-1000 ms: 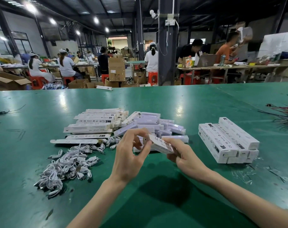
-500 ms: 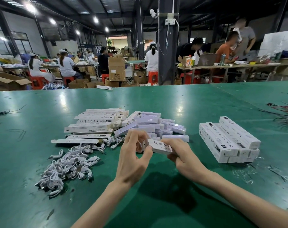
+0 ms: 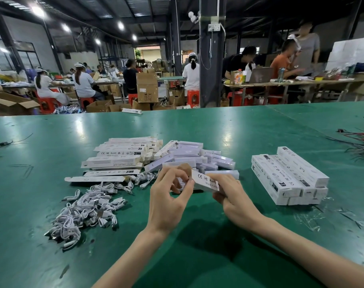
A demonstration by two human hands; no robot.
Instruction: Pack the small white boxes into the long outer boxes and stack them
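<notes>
My right hand (image 3: 234,195) grips a long white outer box (image 3: 205,180) printed with CE, FC and RoHS marks, holding it just above the green table (image 3: 197,129). My left hand (image 3: 168,196) pinches the box's left end, where a brown flap stands open. Behind my hands lies a heap of small white boxes (image 3: 189,157). Flat, unfolded outer boxes (image 3: 118,156) are piled to its left. A neat stack of closed outer boxes (image 3: 289,175) sits to the right.
A tangle of short white cables (image 3: 87,206) lies at the left front. Red and dark wires (image 3: 362,140) sprawl at the table's right edge, thin black wires (image 3: 2,143) at the far left. Scraps of clear film (image 3: 308,219) lie near the stack. People work at tables beyond.
The held box has tilted so its printed face turns more towards me. My left hand's fingers have shifted up at the box's left end, and the brown flap now shows.
</notes>
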